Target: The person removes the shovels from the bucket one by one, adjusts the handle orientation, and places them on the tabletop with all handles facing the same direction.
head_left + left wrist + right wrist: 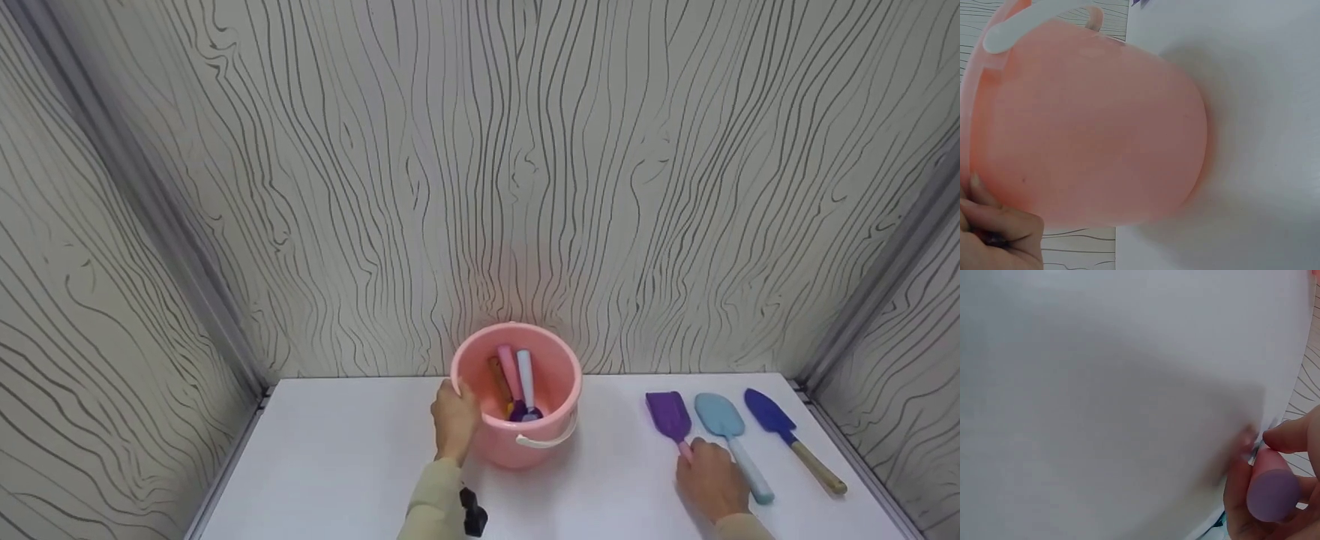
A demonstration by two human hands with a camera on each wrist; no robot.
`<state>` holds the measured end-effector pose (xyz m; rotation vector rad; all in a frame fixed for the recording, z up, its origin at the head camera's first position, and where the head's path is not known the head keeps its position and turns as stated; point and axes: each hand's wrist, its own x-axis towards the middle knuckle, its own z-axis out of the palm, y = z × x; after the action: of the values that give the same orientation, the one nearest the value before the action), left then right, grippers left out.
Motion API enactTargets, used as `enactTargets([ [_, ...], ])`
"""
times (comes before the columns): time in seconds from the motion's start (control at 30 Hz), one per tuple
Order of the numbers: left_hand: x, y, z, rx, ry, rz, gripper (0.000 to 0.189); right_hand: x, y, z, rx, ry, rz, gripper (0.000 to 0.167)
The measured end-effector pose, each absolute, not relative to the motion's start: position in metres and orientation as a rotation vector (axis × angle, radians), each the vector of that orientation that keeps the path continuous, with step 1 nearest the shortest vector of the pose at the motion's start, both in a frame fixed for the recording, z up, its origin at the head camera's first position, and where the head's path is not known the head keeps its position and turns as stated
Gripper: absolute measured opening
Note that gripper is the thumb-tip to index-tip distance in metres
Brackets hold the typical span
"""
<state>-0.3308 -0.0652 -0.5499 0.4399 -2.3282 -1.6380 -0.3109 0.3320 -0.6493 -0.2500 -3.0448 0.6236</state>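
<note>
My left hand point(455, 420) grips the rim of a pink bucket point(517, 450) at its left side. In the left wrist view the curled fingers point(1005, 222) are at the rim, and the bucket's wall point(1095, 124) fills much of the picture. Inside the bucket lean several tools, among them a pink handle point(509, 371), a pale blue handle point(526, 373) and a brown handle point(498, 375). On the right, my right hand point(712, 480) holds a purple toy shovel point(669, 415) by its pink handle point(1271, 464), whose purple end cap faces the right wrist camera.
Right of the purple shovel lie a light blue shovel point(720, 415) and a blue trowel point(769, 411) with a wooden handle. The bucket's white handle point(544, 440) hangs at its front. A patterned wall point(517, 187) rises behind the white table point(337, 450).
</note>
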Motion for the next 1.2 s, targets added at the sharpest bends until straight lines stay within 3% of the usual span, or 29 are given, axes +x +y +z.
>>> enactTargets([
  [0.57,-0.330,-0.065,-0.551,0.427,-2.348,-1.611,0.032,-0.310,0.335,-0.648,-0.189,-3.024,0.516,0.036],
  [0.7,-0.330,-0.066,-0.549,0.438,-2.348,-1.621,0.032,-0.317,0.328,-0.635,-0.177,-3.008,0.413,0.049],
  [0.9,-0.329,-0.066,-0.549,0.445,-2.342,-1.641,0.033,-0.327,0.313,-0.602,-0.116,-2.923,0.432,0.054],
  [1.2,-0.331,-0.065,-0.549,0.451,-2.345,-1.624,0.033,-0.334,0.294,-0.562,0.047,-2.700,0.466,0.037],
])
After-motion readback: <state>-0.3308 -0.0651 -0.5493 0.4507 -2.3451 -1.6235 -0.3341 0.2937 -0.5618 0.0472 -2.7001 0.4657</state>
